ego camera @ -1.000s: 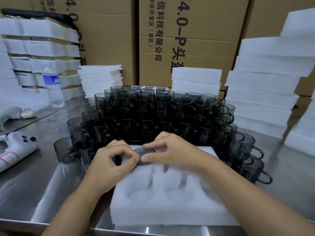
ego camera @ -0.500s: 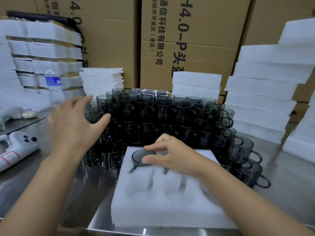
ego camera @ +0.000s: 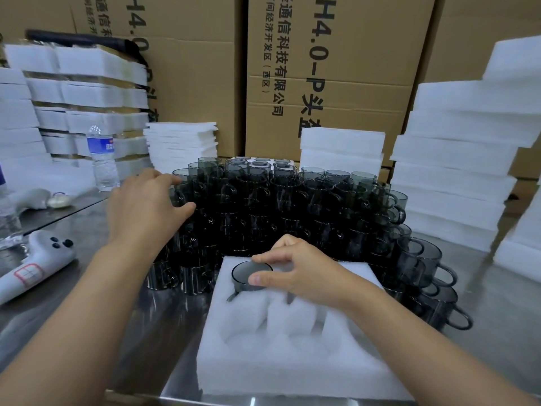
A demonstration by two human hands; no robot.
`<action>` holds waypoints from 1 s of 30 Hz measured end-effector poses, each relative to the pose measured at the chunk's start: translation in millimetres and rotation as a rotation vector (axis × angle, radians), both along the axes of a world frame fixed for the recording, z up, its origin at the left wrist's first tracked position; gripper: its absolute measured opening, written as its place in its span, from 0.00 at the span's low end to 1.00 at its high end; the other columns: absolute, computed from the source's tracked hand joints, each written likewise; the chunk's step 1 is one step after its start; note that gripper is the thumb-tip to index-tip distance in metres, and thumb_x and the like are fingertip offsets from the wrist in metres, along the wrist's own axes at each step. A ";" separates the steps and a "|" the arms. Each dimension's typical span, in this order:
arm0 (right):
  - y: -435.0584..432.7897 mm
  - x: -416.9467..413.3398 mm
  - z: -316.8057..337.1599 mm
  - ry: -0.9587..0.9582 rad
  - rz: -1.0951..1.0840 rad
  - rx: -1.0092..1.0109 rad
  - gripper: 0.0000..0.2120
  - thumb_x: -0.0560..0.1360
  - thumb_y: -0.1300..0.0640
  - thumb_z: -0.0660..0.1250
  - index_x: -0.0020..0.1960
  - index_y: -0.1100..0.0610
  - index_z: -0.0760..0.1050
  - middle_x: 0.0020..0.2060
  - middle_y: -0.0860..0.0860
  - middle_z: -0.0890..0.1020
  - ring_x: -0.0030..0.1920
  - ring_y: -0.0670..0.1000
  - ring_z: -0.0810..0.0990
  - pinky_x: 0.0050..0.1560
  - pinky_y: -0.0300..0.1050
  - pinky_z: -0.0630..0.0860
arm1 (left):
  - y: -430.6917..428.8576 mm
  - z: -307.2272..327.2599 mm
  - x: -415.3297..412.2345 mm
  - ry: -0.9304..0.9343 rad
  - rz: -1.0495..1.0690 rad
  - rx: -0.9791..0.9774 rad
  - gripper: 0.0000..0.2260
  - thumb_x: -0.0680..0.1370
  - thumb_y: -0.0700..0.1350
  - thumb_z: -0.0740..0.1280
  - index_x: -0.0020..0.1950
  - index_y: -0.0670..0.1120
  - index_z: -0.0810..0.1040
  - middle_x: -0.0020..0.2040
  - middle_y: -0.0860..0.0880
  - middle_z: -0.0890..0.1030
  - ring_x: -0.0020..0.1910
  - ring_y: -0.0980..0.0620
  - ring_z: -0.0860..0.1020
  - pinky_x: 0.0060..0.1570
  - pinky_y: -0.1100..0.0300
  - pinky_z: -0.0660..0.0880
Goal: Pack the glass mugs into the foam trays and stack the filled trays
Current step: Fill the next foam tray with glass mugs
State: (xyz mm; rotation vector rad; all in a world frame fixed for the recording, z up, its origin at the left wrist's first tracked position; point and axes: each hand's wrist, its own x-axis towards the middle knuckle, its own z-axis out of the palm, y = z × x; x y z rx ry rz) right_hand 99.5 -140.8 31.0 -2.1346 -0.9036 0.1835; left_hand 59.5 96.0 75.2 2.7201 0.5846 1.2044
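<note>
The right hand (ego camera: pixel 295 271) pinched the rim of a mug (ego camera: pixel 244 273), seating it in the foam tray (ego camera: pixel 292 361); the left hand (ego camera: pixel 146 212) hovered spread at the stacked mugs (ego camera: pixel 292 206), presumably for the next.

Open from above over near and middle pockets of foam tray (ego camera: pixel 292 361). Far-left pocket plugged by mug (ego camera: pixel 248 275), rim pinched by right hand (ego camera: pixel 307 273), hand also covering far pockets to right. Walled off behind tray by mug pile (ego camera: pixel 292 206), just beyond tray's far edge; left hand (ego camera: pixel 146 212) spread over pile's left flank. Hemmed on right by loose mugs (ego camera: pixel 433 276), handles jutting outward. Clear strip along steel table (ego camera: pixel 87 312) left of tray, bounded by white handheld device (ego camera: pixel 35 265). Farther right, closed by foam stack (ego camera: pixel 456 171); bare steel between it and loose mugs.
</note>
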 end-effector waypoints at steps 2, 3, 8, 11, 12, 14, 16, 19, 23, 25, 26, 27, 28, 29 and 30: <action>-0.3 0.4 -0.1 0.000 0.002 0.000 0.21 0.68 0.40 0.73 0.59 0.44 0.79 0.44 0.40 0.70 0.51 0.42 0.71 0.55 0.44 0.75 | 2.3 -1.7 0.8 -0.034 -0.016 0.028 0.17 0.70 0.51 0.76 0.56 0.46 0.81 0.55 0.42 0.80 0.53 0.38 0.76 0.46 0.50 0.69; -0.3 0.7 -0.2 -0.002 0.002 -0.001 0.21 0.68 0.40 0.73 0.59 0.44 0.79 0.44 0.40 0.70 0.51 0.42 0.72 0.56 0.44 0.75 | 3.0 -2.6 0.8 -0.064 -0.030 0.033 0.14 0.70 0.49 0.76 0.52 0.46 0.82 0.52 0.42 0.80 0.51 0.38 0.76 0.44 0.52 0.67; -0.5 1.7 -0.2 -0.004 0.007 -0.006 0.21 0.67 0.39 0.73 0.59 0.44 0.79 0.45 0.40 0.71 0.50 0.42 0.73 0.56 0.45 0.75 | -1.7 -7.7 -5.9 -0.210 -0.096 0.083 0.07 0.69 0.43 0.77 0.42 0.44 0.82 0.44 0.44 0.81 0.45 0.38 0.76 0.37 0.56 0.62; -0.5 2.3 -0.7 -0.018 0.015 -0.022 0.20 0.68 0.38 0.72 0.58 0.42 0.79 0.46 0.39 0.71 0.52 0.41 0.72 0.56 0.45 0.74 | -19.3 -9.4 -12.1 -0.347 -0.180 0.135 0.07 0.68 0.43 0.77 0.41 0.44 0.81 0.41 0.45 0.81 0.41 0.40 0.77 0.37 0.56 0.65; -0.3 2.3 -0.8 -0.031 0.017 -0.034 0.20 0.68 0.38 0.72 0.58 0.42 0.78 0.46 0.38 0.71 0.54 0.41 0.71 0.57 0.45 0.74 | -27.6 -11.1 -13.0 -0.379 -0.228 0.133 0.08 0.68 0.43 0.77 0.41 0.44 0.80 0.41 0.46 0.81 0.41 0.41 0.77 0.37 0.55 0.67; -0.5 3.0 -0.9 -0.069 0.021 -0.065 0.21 0.69 0.37 0.70 0.59 0.42 0.77 0.47 0.37 0.70 0.57 0.40 0.68 0.57 0.45 0.74 | -45.0 -15.8 -12.3 -0.422 -0.337 0.074 0.08 0.69 0.44 0.76 0.42 0.46 0.79 0.45 0.48 0.81 0.42 0.46 0.77 0.41 0.53 0.71; 0.3 2.4 0.0 -0.083 0.012 -0.057 0.24 0.68 0.37 0.71 0.61 0.43 0.74 0.46 0.38 0.71 0.55 0.40 0.69 0.52 0.44 0.76 | -60.4 -21.4 -11.0 -0.438 -0.455 -0.030 0.08 0.70 0.46 0.76 0.43 0.47 0.78 0.51 0.52 0.79 0.45 0.52 0.77 0.43 0.54 0.73; 2.8 2.1 1.3 0.044 -0.009 0.112 0.32 0.67 0.42 0.74 0.66 0.46 0.65 0.46 0.43 0.74 0.45 0.41 0.73 0.41 0.40 0.75 | -77.0 -33.1 -7.1 -0.419 -0.686 -0.066 0.08 0.71 0.47 0.74 0.44 0.45 0.78 0.53 0.55 0.76 0.49 0.59 0.75 0.46 0.59 0.72; -4.2 6.2 6.0 0.226 0.108 0.348 0.34 0.66 0.49 0.72 0.68 0.50 0.62 0.52 0.46 0.78 0.52 0.42 0.78 0.55 0.40 0.75 | -81.7 -49.8 -2.9 -0.430 -0.747 0.012 0.09 0.72 0.47 0.71 0.44 0.41 0.79 0.48 0.48 0.80 0.50 0.55 0.77 0.51 0.59 0.70; -9.3 5.9 8.6 0.295 0.142 0.415 0.34 0.66 0.49 0.71 0.69 0.51 0.63 0.50 0.43 0.80 0.50 0.40 0.80 0.53 0.38 0.76 | -78.3 -54.9 -3.6 -0.453 -0.784 -0.001 0.10 0.73 0.48 0.70 0.43 0.41 0.79 0.48 0.49 0.79 0.51 0.51 0.78 0.52 0.56 0.73; -10.3 5.5 9.3 0.293 0.144 0.423 0.30 0.67 0.49 0.70 0.66 0.49 0.65 0.47 0.40 0.81 0.47 0.38 0.80 0.50 0.35 0.76 | -77.3 -56.6 -4.6 -0.452 -0.821 -0.017 0.09 0.73 0.47 0.69 0.42 0.41 0.80 0.48 0.49 0.78 0.51 0.51 0.78 0.52 0.56 0.74; -10.6 5.3 9.4 0.284 0.134 0.421 0.24 0.68 0.49 0.69 0.63 0.47 0.68 0.44 0.38 0.82 0.45 0.38 0.80 0.48 0.33 0.76 | -76.9 -57.6 -4.8 -0.446 -0.857 -0.035 0.09 0.73 0.46 0.70 0.41 0.40 0.80 0.49 0.50 0.77 0.51 0.52 0.77 0.52 0.60 0.74; -10.0 5.3 9.4 0.284 0.114 0.425 0.20 0.69 0.48 0.69 0.60 0.46 0.70 0.42 0.36 0.82 0.44 0.38 0.80 0.47 0.33 0.76 | -76.5 -58.2 -4.6 -0.440 -0.884 -0.055 0.08 0.72 0.45 0.72 0.41 0.40 0.80 0.50 0.50 0.76 0.51 0.54 0.76 0.52 0.64 0.73; -9.5 5.8 9.2 0.285 0.094 0.426 0.18 0.69 0.47 0.69 0.58 0.46 0.72 0.41 0.37 0.83 0.43 0.40 0.81 0.47 0.34 0.76 | -76.2 -58.7 -3.7 -0.431 -0.905 -0.077 0.07 0.71 0.43 0.74 0.40 0.41 0.80 0.51 0.50 0.75 0.52 0.56 0.76 0.52 0.67 0.71; -9.4 6.6 8.9 0.285 0.079 0.425 0.17 0.68 0.46 0.69 0.56 0.47 0.74 0.40 0.38 0.83 0.43 0.41 0.81 0.48 0.35 0.76 | -75.6 -59.4 -2.9 -0.419 -0.926 -0.106 0.06 0.70 0.42 0.75 0.41 0.42 0.81 0.52 0.50 0.75 0.53 0.57 0.75 0.54 0.68 0.71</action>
